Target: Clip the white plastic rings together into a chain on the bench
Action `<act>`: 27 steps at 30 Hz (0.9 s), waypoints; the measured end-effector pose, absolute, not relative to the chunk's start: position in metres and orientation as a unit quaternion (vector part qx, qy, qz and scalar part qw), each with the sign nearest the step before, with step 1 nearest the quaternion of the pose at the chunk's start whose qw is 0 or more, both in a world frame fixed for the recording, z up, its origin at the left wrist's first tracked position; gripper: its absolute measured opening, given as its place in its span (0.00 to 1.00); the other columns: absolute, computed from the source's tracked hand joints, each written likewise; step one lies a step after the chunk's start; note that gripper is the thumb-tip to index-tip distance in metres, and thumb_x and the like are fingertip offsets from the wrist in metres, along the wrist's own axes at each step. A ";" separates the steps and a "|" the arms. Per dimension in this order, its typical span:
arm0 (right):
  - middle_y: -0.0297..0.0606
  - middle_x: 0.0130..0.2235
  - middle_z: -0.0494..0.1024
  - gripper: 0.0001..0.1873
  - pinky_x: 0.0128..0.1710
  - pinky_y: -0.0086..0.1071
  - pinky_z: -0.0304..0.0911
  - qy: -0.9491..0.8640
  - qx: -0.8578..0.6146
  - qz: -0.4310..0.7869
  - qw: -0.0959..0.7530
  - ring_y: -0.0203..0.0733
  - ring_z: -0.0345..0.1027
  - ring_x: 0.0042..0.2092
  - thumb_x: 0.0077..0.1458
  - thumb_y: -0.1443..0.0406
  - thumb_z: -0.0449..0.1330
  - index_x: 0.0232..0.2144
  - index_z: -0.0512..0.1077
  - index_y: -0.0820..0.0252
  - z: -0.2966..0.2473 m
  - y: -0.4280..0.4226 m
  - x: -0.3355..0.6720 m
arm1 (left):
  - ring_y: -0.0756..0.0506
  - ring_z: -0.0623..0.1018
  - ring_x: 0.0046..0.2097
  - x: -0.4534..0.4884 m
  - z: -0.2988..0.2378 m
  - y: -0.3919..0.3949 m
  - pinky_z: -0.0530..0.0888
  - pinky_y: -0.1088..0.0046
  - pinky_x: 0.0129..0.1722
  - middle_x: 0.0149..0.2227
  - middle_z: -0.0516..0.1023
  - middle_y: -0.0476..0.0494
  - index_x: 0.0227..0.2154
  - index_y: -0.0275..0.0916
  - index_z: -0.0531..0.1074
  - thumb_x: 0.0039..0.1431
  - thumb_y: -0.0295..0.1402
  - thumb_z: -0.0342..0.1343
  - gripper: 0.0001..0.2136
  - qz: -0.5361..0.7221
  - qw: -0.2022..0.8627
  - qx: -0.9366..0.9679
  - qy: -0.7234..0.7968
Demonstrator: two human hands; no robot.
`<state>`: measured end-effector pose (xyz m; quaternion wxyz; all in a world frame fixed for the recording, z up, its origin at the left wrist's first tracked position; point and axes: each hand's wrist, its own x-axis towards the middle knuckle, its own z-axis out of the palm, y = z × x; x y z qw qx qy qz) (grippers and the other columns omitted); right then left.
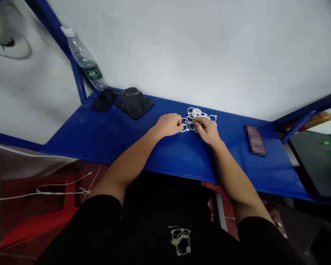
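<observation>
A loose pile of white rings (pixel 195 111), thin loops with small knobs, lies toward the back of the blue tabletop. At the pile's left edge, my left hand (pixel 169 124) is closed with its fingers curled, and a white ring (pixel 185 128) shows right at its fingertips. From the right, my right hand (pixel 208 129) reaches over the pile, thumb and forefinger brought close together among the rings. Whatever lies between those fingertips is too small to make out. Part of the pile is hidden beneath the right hand.
On the left of the blue table (pixel 121 136) are a black drawstring pouch (pixel 135 102), a dark flat object (pixel 104 100) and a water bottle (pixel 85 60) against the wall. A pixelated phone-like object (pixel 255 140) lies right. Below left stands a red stool (pixel 68 191) with white cable.
</observation>
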<state>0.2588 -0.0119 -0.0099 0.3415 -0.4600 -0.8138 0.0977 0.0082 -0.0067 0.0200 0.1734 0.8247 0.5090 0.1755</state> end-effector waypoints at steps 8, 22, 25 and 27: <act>0.39 0.33 0.82 0.24 0.36 0.38 0.65 -0.860 -0.384 0.156 0.296 0.45 0.73 0.33 0.76 0.46 0.53 0.39 0.78 0.55 -0.010 -0.023 0.241 | 0.42 0.79 0.42 0.027 0.013 -0.019 0.71 0.64 0.44 0.43 0.82 0.42 0.37 0.40 0.77 0.67 0.28 0.62 0.02 0.256 0.133 0.800 0.527; 0.37 0.34 0.84 0.11 0.37 0.36 0.67 -0.841 -0.410 0.191 0.298 0.44 0.75 0.34 0.65 0.62 0.56 0.41 0.79 0.55 -0.012 -0.020 0.244 | 0.41 0.78 0.36 0.026 0.005 -0.015 0.68 0.64 0.36 0.34 0.81 0.42 0.28 0.42 0.75 0.63 0.30 0.62 0.07 0.182 0.178 0.843 0.473; 0.35 0.34 0.84 0.11 0.36 0.36 0.66 -0.825 -0.421 0.191 0.326 0.41 0.73 0.31 0.65 0.62 0.57 0.42 0.81 0.55 -0.013 -0.021 0.243 | 0.41 0.79 0.36 0.026 -0.001 -0.013 0.69 0.64 0.37 0.33 0.81 0.42 0.28 0.41 0.76 0.66 0.32 0.62 0.09 0.162 0.183 0.854 0.460; 0.35 0.34 0.84 0.12 0.36 0.35 0.66 -0.816 -0.425 0.196 0.339 0.40 0.72 0.31 0.65 0.62 0.58 0.44 0.81 0.56 -0.013 -0.021 0.242 | 0.41 0.80 0.38 0.026 -0.006 -0.012 0.71 0.65 0.39 0.35 0.83 0.42 0.29 0.41 0.77 0.70 0.36 0.61 0.12 0.155 0.179 0.872 0.430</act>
